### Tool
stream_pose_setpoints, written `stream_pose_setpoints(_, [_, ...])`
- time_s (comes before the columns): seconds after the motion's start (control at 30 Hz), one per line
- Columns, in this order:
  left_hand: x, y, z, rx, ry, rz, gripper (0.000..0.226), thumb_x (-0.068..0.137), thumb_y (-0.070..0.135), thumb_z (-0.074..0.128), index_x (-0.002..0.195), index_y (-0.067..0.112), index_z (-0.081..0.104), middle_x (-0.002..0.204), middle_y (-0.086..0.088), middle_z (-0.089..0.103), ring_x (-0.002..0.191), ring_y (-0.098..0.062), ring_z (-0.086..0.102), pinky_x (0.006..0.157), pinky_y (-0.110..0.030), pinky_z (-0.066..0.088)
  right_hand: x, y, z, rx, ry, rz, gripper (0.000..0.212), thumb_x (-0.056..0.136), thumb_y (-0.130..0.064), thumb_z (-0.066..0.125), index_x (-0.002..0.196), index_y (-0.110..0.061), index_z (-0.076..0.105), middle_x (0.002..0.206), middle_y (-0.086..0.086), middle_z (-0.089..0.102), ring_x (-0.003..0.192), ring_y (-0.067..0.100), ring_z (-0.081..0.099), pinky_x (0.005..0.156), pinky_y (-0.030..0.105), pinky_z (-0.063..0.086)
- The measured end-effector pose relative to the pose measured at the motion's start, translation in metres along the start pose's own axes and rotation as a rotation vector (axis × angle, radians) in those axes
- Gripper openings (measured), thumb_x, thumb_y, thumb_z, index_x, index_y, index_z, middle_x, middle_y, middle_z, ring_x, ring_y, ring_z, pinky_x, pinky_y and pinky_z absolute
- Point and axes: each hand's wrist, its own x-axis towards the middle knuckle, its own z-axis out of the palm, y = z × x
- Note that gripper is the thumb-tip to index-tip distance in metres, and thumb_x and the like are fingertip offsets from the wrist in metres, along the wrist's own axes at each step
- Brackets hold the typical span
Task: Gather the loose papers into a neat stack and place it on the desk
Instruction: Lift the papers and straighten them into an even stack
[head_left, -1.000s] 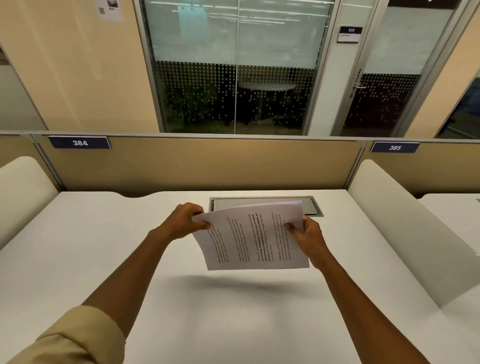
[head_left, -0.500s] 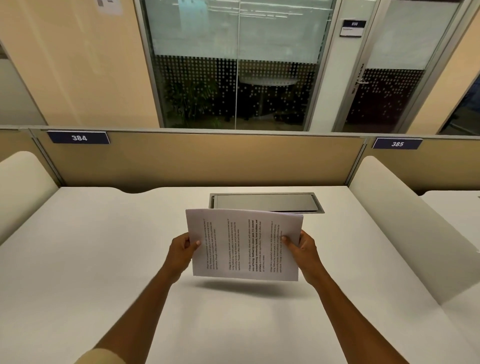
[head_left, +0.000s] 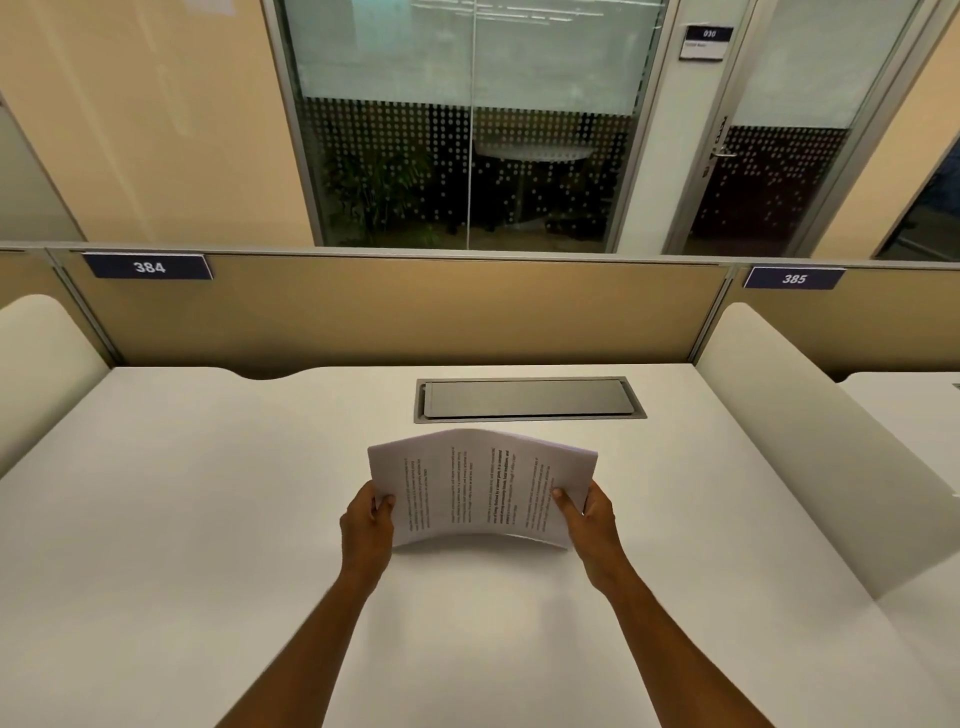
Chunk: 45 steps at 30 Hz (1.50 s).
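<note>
A stack of white printed papers (head_left: 480, 488) is held between both hands over the middle of the white desk (head_left: 208, 519). The sheets bow upward in the middle, and their near edge is close to the desk surface. My left hand (head_left: 366, 525) grips the stack's left edge, thumb on top. My right hand (head_left: 589, 519) grips the right edge the same way. The text runs sideways across the top sheet.
A grey metal cable hatch (head_left: 527, 397) is set into the desk just beyond the papers. Tan partition panels (head_left: 395, 312) close the back, with rounded white dividers at the left (head_left: 36, 358) and right (head_left: 810, 431). Labels read 384 and 385.
Both hands have brought the papers down and nearer to me, from tilted in the air to squared and low over the desk. The stack now arches upward between my hands.
</note>
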Motion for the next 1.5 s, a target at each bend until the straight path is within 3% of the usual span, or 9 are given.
stream_pose_setpoints(0.3, [-0.001,-0.004,-0.002,0.079,-0.016,0.012,0.022,0.100,0.000,0.040,0.115,0.003,0.056,0.107,-0.010,0.064,0.095,-0.032,0.061,0.080,-0.040,0.055,-0.001,0.004,0.002,-0.029,-0.008,0.018,0.029,0.099,-0.014,0.049,0.126,-0.026,0.047,0.112,-0.001,0.062,0.102,0.016,0.061,0.076,0.022,0.054])
stream_pose_setpoints(0.63, [0.000,-0.010,-0.007,0.122,-0.051,0.066,0.022,0.100,0.002,0.041,0.115,0.001,0.056,0.111,-0.013,0.064,0.097,-0.033,0.063,0.080,-0.043,0.057,-0.003,0.012,-0.002,-0.040,-0.012,0.036,0.027,0.099,-0.015,0.049,0.123,-0.026,0.048,0.109,-0.002,0.063,0.102,0.017,0.061,0.071,0.018,0.053])
stream_pose_setpoints(0.83, [0.008,0.005,-0.012,0.169,-0.092,0.100,0.024,0.101,0.004,0.039,0.119,0.005,0.055,0.107,-0.011,0.066,0.091,-0.031,0.065,0.078,-0.043,0.060,0.003,0.005,-0.005,-0.069,-0.018,0.039,0.028,0.098,-0.013,0.053,0.124,-0.021,0.051,0.112,0.004,0.064,0.102,0.023,0.063,0.082,0.034,0.055])
stream_pose_setpoints(0.97, [0.030,0.031,-0.024,0.244,-0.143,0.164,0.020,0.102,0.009,0.036,0.108,0.014,0.054,0.096,-0.002,0.065,0.084,-0.024,0.067,0.065,-0.026,0.055,0.007,-0.008,-0.011,-0.050,-0.019,-0.020,0.024,0.092,-0.012,0.063,0.109,-0.028,0.058,0.105,0.000,0.069,0.096,0.019,0.067,0.068,0.022,0.056])
stream_pose_setpoints(1.03, [0.045,0.047,-0.031,0.300,-0.163,0.218,0.018,0.103,0.011,0.035,0.101,0.011,0.054,0.090,0.000,0.064,0.080,-0.020,0.068,0.061,-0.023,0.054,0.013,-0.016,-0.016,-0.029,-0.009,-0.041,0.026,0.086,-0.009,0.069,0.103,-0.027,0.061,0.101,0.001,0.071,0.093,0.018,0.069,0.070,0.027,0.059])
stream_pose_setpoints(1.13, [0.066,0.076,-0.041,0.400,-0.183,0.314,0.016,0.099,0.006,0.037,0.095,0.003,0.052,0.087,-0.010,0.065,0.078,-0.027,0.067,0.063,-0.038,0.056,0.025,-0.025,-0.025,-0.102,0.003,-0.063,0.019,0.081,-0.008,0.075,0.093,-0.015,0.062,0.092,0.007,0.071,0.087,0.025,0.068,0.079,0.042,0.060])
stream_pose_setpoints(1.27, [0.083,0.119,-0.046,0.482,-0.237,0.445,0.014,0.097,0.003,0.038,0.090,0.004,0.050,0.086,-0.008,0.063,0.075,-0.027,0.061,0.060,-0.030,0.049,0.035,-0.039,-0.030,-0.235,-0.057,-0.140,0.018,0.080,-0.010,0.075,0.089,-0.016,0.061,0.090,0.004,0.069,0.086,0.022,0.068,0.071,0.026,0.059])
stream_pose_setpoints(1.37, [0.088,0.151,-0.043,0.523,-0.338,0.505,0.016,0.097,0.002,0.037,0.082,0.002,0.042,0.088,-0.018,0.061,0.081,-0.040,0.060,0.069,-0.051,0.053,0.042,-0.050,-0.029,-0.332,-0.135,-0.187,0.022,0.082,-0.012,0.074,0.099,-0.018,0.062,0.091,0.001,0.070,0.084,0.018,0.069,0.067,0.019,0.056])
stream_pose_setpoints(1.5, [0.088,0.181,-0.031,0.662,-0.421,0.577,0.014,0.098,0.006,0.041,0.088,0.000,0.049,0.099,-0.017,0.062,0.090,-0.036,0.061,0.079,-0.053,0.055,0.043,-0.062,-0.018,-0.444,-0.230,-0.255,0.029,0.090,-0.020,0.066,0.118,-0.025,0.059,0.095,-0.003,0.068,0.083,0.014,0.068,0.065,0.014,0.053])
